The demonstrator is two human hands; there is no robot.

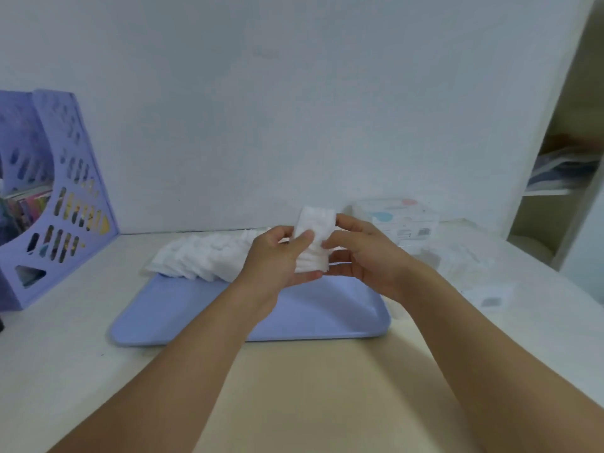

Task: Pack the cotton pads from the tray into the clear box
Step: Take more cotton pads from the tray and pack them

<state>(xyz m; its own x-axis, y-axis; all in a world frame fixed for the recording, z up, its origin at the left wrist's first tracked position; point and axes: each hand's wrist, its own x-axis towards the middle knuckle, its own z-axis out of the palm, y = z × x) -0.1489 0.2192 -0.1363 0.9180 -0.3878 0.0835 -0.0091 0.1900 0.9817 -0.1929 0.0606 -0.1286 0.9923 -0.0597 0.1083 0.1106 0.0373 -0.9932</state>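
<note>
Both hands are meeting above the far part of the tray (196,308), sharing one small stack of cotton pads (313,237). The left hand (277,256) is gripping the stack from the left, its thumb lying across the front face and its fingers (310,275) curling under the lower edge. The right hand (366,256) is closing on the stack from the right — its fingers are wrapping round the upper right edge while the thumb is pressing against the front, just beside the left thumb. The stack is standing roughly upright between the two hands, lifted clear of the tray, with its top edge sticking out above the fingertips.

The tray is a pale blue flat one, sitting in the middle of the light counter (310,387) with its near half bare. Along its far edge a long row of loose pads (209,256) is lying, leaning over one another and stretching from the tray's far left corner toward the hands; the left end seems to be overhanging the rim.

The clear box (402,220) is standing at the far right of the counter, against the white wall and beyond the right hand, well apart from the held stack — its contents are too blurred to tell. A purple file rack (65,197) is standing at the far left, and a shelf unit (555,191) is showing at the right edge.
</note>
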